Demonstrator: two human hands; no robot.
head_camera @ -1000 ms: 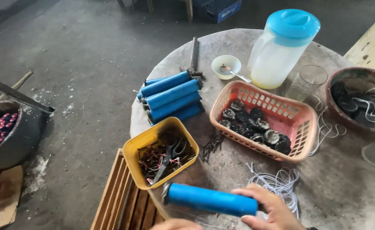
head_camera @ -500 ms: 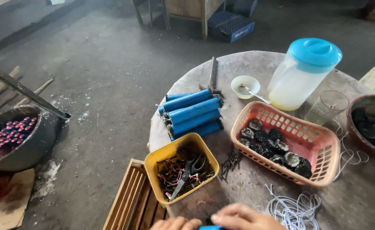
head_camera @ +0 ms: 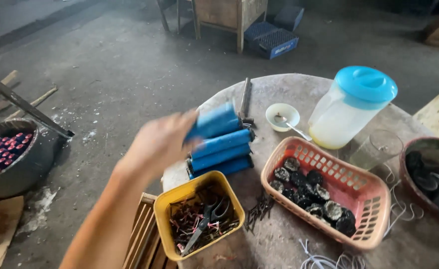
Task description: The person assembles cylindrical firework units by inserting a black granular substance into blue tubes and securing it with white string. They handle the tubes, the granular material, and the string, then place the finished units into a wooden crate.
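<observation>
We see left hand (head_camera: 162,142) (blurred) closed round blue tube (head_camera: 213,122), at top of stack of blue tubes (head_camera: 220,152) on round surface (head_camera: 279,219). Three already stacked below; this one not let go. Right hand out of view. Yellow tub (head_camera: 167,206) near.

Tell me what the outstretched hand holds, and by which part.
The left hand grips a blue tube by its left end, above the stacked blue tubes.

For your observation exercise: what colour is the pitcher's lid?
Light blue; the pitcher's lid shows in the head view.
</observation>
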